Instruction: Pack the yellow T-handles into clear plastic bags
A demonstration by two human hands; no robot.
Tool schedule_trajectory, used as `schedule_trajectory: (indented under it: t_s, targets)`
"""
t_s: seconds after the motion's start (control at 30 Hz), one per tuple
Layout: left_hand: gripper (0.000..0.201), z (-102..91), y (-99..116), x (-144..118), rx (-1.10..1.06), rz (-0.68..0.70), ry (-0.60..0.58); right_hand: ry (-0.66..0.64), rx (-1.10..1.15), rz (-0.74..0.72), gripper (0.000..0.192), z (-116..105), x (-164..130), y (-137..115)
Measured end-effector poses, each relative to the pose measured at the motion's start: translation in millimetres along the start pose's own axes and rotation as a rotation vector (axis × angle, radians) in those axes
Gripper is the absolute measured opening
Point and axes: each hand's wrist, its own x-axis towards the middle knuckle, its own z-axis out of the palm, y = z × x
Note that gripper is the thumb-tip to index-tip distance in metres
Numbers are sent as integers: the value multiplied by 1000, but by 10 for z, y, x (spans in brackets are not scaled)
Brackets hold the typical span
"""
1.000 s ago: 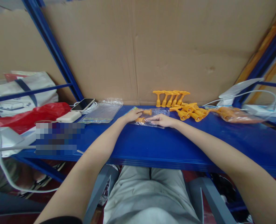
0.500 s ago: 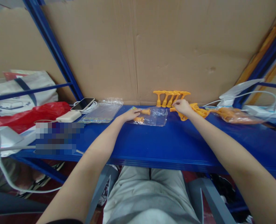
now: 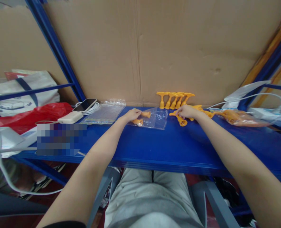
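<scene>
On the blue bench (image 3: pixel 154 148), my left hand (image 3: pixel 133 116) is closed at the left end of a clear plastic bag (image 3: pixel 158 122). Inside or on that bag lie two orange flared plastic pieces (image 3: pixel 145 114), beside my fingertips; which of the two I cannot tell. To the right, my right hand (image 3: pixel 186 111) has its fingers closed on an orange T-shaped plastic piece (image 3: pixel 182 122), whose round flared end points toward me. More loose orange pieces (image 3: pixel 208 113) lie partly hidden behind my right hand. Several like pieces (image 3: pixel 173 100) stand upright in a row against the cardboard.
A stack of flat clear bags (image 3: pixel 102 114) lies left of my left hand, near a phone (image 3: pixel 88 105) and a white power bank (image 3: pixel 70 117). Farther right is a bag of orange pieces (image 3: pixel 240 117). Cardboard (image 3: pixel 140 57) walls off the back.
My right hand has shifted slightly right and turned the orange piece so its flared end faces me. My left hand has drawn the bag a little left.
</scene>
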Motion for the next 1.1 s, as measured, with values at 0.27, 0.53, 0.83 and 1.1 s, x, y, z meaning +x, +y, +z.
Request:
schedule_trajectory:
  t_s: [0.27, 0.53, 0.83, 1.1]
  targets:
    - [43, 11, -8, 19, 62, 16, 2, 94, -218, -283, 51, 189, 149, 117]
    - [41, -32, 50, 17, 156, -20, 0, 127, -348, -314, 28, 177, 49, 22]
    - [41, -8, 59, -20, 93, -25, 9, 218, 145, -351, 26, -47, 39, 71]
    - [39, 88, 16, -25, -6, -38, 79, 94, 16, -374, 20, -72, -130, -298]
